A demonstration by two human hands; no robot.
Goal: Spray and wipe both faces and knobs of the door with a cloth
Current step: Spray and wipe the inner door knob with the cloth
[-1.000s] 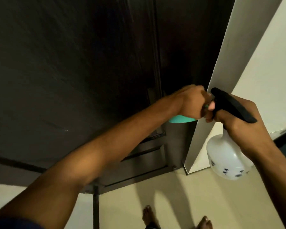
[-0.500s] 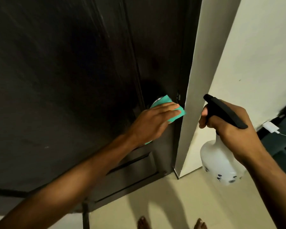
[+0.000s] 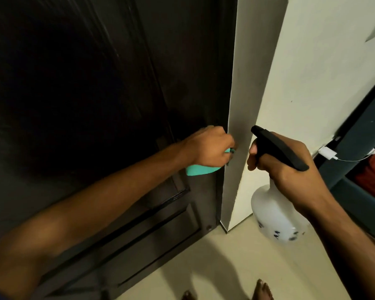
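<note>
my left hand (image 3: 208, 148) has its grip curled tight around the teal cloth (image 3: 200, 170), bunched at the latch edge of the dark door (image 3: 95, 105), right where it meets the pale wall corner (image 3: 236, 148). the knob itself is hidden under my knuckles, so i can't tell whether the cloth is wrapped on it or just rubbing the edge beside it. to do this bit well, i judge i should twist the cloth all the way round the fitting rather than dab, and keep the pressure firm into the seam. my right hand (image 3: 290, 167) grips the neck of the spray bottle (image 3: 277, 215), index finger on the trigger. the bottle hangs roughly upright, its long axis running top to bottom, and the black nozzle (image 3: 257, 129) points up and left towards the wall corner and door edge.
</note>
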